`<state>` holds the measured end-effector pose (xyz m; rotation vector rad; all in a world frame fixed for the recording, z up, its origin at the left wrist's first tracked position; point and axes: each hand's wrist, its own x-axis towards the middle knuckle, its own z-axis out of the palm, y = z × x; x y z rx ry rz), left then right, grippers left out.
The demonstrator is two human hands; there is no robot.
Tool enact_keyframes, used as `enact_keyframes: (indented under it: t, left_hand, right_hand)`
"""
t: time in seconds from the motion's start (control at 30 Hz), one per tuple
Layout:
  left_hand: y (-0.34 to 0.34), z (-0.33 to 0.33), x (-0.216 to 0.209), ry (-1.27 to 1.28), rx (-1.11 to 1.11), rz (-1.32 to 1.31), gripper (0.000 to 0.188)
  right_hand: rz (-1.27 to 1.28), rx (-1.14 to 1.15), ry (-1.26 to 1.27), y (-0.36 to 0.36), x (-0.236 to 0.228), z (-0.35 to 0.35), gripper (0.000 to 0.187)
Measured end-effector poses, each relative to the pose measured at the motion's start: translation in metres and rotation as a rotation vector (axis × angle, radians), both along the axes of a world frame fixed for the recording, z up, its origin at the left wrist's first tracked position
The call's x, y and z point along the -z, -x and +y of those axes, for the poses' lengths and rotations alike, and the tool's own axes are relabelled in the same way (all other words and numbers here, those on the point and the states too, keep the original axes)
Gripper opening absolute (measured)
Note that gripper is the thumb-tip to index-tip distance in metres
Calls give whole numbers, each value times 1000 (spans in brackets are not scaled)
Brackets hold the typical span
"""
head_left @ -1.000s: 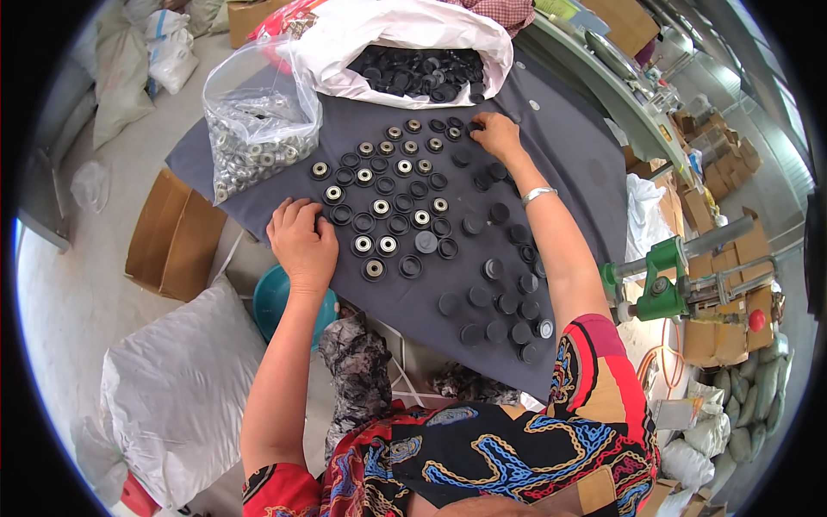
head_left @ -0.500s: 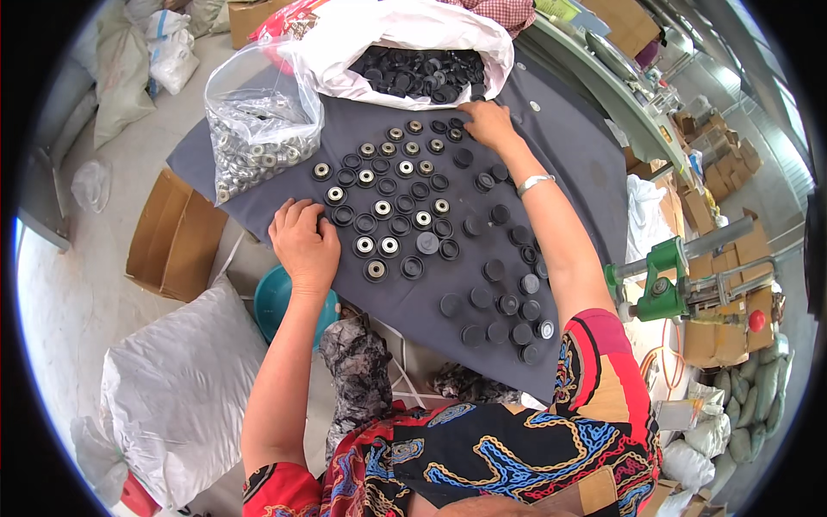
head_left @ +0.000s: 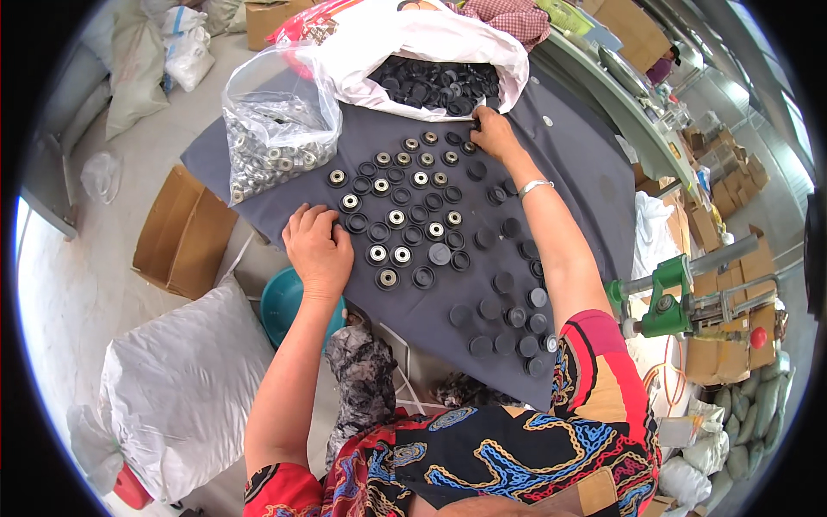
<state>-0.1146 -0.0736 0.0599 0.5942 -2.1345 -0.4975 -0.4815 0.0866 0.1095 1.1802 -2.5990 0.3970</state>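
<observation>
At the far side of the table, my right hand (head_left: 496, 136) is bent down beside the mouth of a white sack (head_left: 405, 39), which holds a heap of black caps (head_left: 435, 84). Its fingertips are closed on a small black cap (head_left: 475, 124), partly hidden. My left hand (head_left: 319, 250) lies on the table's left edge, fingers slightly apart and bent, holding nothing. Between the hands, black rings (head_left: 379, 232) sit in loose rows, several with silver bearings (head_left: 396, 218) in them. More black round caps (head_left: 489, 308) are scattered toward the right.
A clear bag of metal bearings (head_left: 280, 142) stands at the table's left. Below that edge are a cardboard box (head_left: 185, 228), a teal basin (head_left: 280, 306) and a large white sack (head_left: 177, 388). A green metal press (head_left: 668, 297) stands to the right.
The view has shifted, so the table sits slightly lower and more to the right. My right hand has moved slightly left along the sack's mouth. My left hand stays on the edge.
</observation>
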Motion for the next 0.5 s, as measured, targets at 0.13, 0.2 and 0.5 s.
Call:
enact_keyframes:
  t: [0.13, 0.2, 0.5]
  left_hand:
    - [0, -1, 0, -7, -4, -2, 15]
    - [-1, -1, 1, -10, -7, 0, 15]
    - [0, 0, 0, -11, 5, 8, 15]
  right_hand:
    - [-96, 133, -148, 0, -6, -1, 34]
    - [-71, 170, -252, -4, -11, 0, 35]
    - [-72, 152, -405, -4, -19, -6, 43]
